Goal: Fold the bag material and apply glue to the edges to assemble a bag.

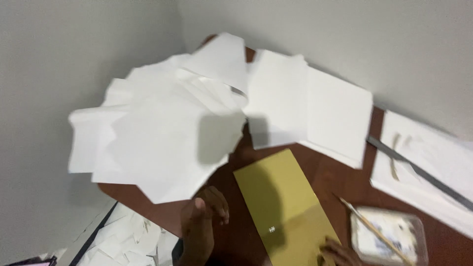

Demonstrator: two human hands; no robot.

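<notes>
Fingers (217, 207) of the left hand (199, 226) are curled in, with the thumb sticking up; they seem to pinch the low corner of a big white sheet (162, 143), though the blur makes it hard to be sure; that sheet sits on top of a messy pile (148, 93) of white paper that spreads over the left part of the table (325, 172) and hangs over its edge.

Down at the bottom the right hand (337, 253) shows only a little; its fingertips rest flat on the low end of a gold card (283, 202), pressing it to the table; I cannot tell if that hand is open or closed, since most of it is cut off by the edge of the view.

The gold card is long and lies slanted in the middle of the brown table, just right of the left hand; a dark shadow falls across it.

Behind the card lies a neater stack (315, 111) of white squares; it touches the messy pile on its left side.

On the right, more white paper (428, 167) lies near the wall; a long dark ruler (419, 172) lies slanted across it.

Near the right hand sits a clear tray (389, 236) with white stuff in it; a thin stick (369, 226) lies across the tray.

Low on the left, off the table, small white scraps (123, 244) lie in a heap.
</notes>
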